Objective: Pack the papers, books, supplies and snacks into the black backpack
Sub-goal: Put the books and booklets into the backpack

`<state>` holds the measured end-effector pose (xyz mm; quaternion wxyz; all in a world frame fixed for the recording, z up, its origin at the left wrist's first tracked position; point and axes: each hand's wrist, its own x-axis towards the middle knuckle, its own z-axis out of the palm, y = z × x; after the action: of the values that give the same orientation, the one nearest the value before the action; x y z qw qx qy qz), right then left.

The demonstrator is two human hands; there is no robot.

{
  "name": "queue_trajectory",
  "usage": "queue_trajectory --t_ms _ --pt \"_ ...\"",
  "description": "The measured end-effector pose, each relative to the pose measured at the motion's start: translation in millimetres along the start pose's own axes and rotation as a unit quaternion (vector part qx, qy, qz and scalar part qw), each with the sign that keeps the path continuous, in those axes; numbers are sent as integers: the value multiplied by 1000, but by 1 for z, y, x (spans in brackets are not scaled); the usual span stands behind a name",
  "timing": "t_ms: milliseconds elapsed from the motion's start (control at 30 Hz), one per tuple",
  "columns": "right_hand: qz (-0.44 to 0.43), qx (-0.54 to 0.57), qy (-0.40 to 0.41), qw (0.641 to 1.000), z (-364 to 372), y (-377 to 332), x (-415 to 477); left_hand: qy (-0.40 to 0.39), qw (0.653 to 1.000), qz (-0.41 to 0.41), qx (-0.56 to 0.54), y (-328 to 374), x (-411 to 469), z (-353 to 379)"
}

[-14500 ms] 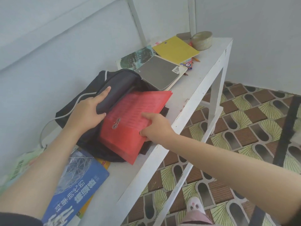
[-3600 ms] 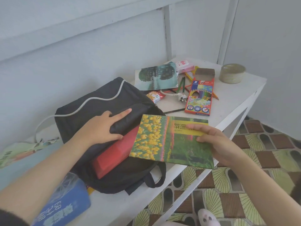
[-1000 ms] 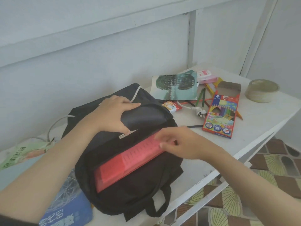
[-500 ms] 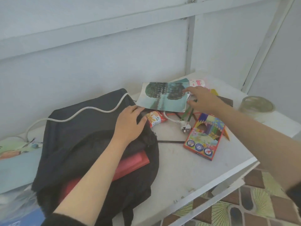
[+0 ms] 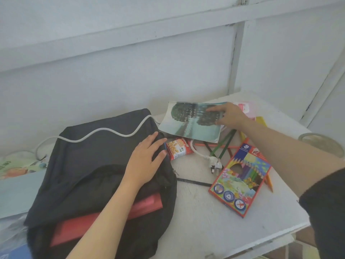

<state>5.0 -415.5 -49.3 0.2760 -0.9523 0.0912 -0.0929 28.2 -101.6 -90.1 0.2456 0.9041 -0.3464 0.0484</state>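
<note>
Head view, near first: white table [image 5: 205, 227] edge bottom right, with a dark sleeve [image 5: 328, 212] on the right forearm. Blue book [image 5: 16, 252] at the bottom-left corner, partly under the black backpack [image 5: 89, 165]. The backpack lies flat on the left of the table, long axis running from near-left up towards far-right, its open mouth facing the near side. A red folder [image 5: 104, 221] sits in that mouth, long edge roughly left to right and rising to the right, partly sticking out. The left hand [image 5: 145, 161] rests on the backpack's right upper edge, fingers straight and a little spread, gripping nothing. Right of the bag is a black pencil [image 5: 192, 181], then the coloured pencil box [image 5: 240, 182], long axis near-to-far and leaning right. Snack packet [image 5: 177, 148] just beside the left fingertips, touching the bag's corner. A white plug [image 5: 214, 163] lies between packet and box; a white cable [image 5: 104, 131] crosses the bag's far side. Loose pencils [image 5: 225, 143] run under the tree-cover book [image 5: 190, 124], whose long axis goes left-right along the wall. The right hand [image 5: 231, 114] is on the book's right end, fingers laid over the cover, thumb hidden; cannot tell whether it grips. Pink item [image 5: 246, 107] behind the hand, tape roll [image 5: 321, 144] far right.
</note>
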Motion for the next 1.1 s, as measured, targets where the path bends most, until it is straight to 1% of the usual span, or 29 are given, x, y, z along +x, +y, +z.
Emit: queue_trajectory --t_ms 100,200,367,467,533,600,667,733,767,833,867,933,1000,1067,1100 --pt "-5 27 63 998 -1 -12 2 2 1000 -7 -4 1 0 0" --pt "-28 48 107 993 -4 -29 9 4 1000 -9 -3 2 0 0" --pt "-73 3 180 981 -23 -62 16 -5 1000 -13 -17 1 0 -1" --pt "-79 -4 195 978 -42 -84 11 14 997 -23 -66 3 0 -5" --pt "-81 37 196 977 -54 -95 2 40 992 -30 -120 5 2 -10" --pt "-82 91 198 972 -65 -101 -11 81 975 -40 -202 11 7 -19" --pt "-80 199 193 958 -76 -105 -27 120 951 -60 -277 20 13 -32" --pt "-64 323 174 928 -83 -107 -47 136 920 -76 -360 31 21 -46" --pt "-54 370 167 912 -85 -107 -58 133 898 -81 -412 37 24 -54" --pt "-23 439 145 886 -83 -104 -81 102 851 -102 -504 46 29 -66" --pt "-6 467 133 874 -80 -102 -93 79 834 -118 -533 48 30 -69" --pt "22 517 117 848 -70 -96 -114 44 825 -136 -547 51 27 -71" --pt "48 549 121 826 -58 -90 -133 29 828 -132 -543 51 21 -71" --pt "65 558 123 818 -46 -86 -152 19 831 -123 -543 53 14 -70" --pt "66 566 112 814 -39 -85 -161 20 828 -123 -546 56 11 -71"
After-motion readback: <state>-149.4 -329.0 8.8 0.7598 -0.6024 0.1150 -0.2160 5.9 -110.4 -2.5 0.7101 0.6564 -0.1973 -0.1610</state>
